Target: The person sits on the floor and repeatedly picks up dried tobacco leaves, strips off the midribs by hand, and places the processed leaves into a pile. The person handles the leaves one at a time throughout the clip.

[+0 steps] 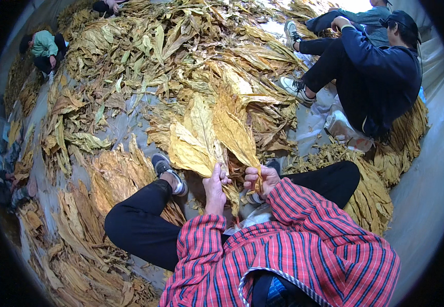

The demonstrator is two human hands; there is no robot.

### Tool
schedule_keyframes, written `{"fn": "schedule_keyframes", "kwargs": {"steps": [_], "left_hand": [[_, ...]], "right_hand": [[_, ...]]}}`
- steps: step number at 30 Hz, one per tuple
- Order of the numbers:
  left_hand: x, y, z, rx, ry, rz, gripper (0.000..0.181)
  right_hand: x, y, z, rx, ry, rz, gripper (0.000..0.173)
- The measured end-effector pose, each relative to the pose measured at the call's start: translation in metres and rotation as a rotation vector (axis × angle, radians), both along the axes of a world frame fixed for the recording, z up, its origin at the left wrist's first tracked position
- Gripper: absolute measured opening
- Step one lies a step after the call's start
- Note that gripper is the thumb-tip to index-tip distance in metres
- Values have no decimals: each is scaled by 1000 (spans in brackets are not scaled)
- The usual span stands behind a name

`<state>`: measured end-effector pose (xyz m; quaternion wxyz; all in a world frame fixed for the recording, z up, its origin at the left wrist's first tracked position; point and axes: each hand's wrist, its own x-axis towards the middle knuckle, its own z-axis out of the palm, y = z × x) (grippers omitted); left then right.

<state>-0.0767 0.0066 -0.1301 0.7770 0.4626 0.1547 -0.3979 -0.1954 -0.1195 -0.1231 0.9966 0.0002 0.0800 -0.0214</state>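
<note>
Dried yellow tobacco leaves fan upward from both of my hands. My left hand (215,188) grips the stem ends of several broad pale-yellow leaves (195,144), thumb on top. Beside it, my right hand (263,179) is closed around the stem end of a more orange tobacco leaf (238,140), whose tip reaches away from me. Behind these leaves lies a heap of brownish tobacco leaves (269,122). Between my legs, under my hands, hang more stem ends (231,197), partly hidden by my wrists.
A person in dark clothes (383,73) sits at the right near a plastic bag (342,124). Leaf piles lie right (371,195) and left (118,169). Loose leaves (137,50) cover the sheeted floor ahead. A person in a green top (45,46) crouches far left.
</note>
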Motion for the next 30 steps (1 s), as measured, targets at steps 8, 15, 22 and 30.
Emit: {"fn": "schedule_keyframes", "kwargs": {"steps": [8, 15, 22, 30], "left_hand": [[-1, -2, 5, -28, -19, -51, 30], [-6, -7, 16, -51, -42, -79, 26], [-5, -7, 13, 47, -232, 28, 11], [-6, -4, 28, 25, -194, -5, 13]], "right_hand": [[-2, -5, -9, 37, 10, 0, 35], [3, 7, -4, -156, -15, 162, 53], [-5, 5, -16, -550, 207, 316, 42], [15, 17, 0, -759, 309, 159, 38]]}}
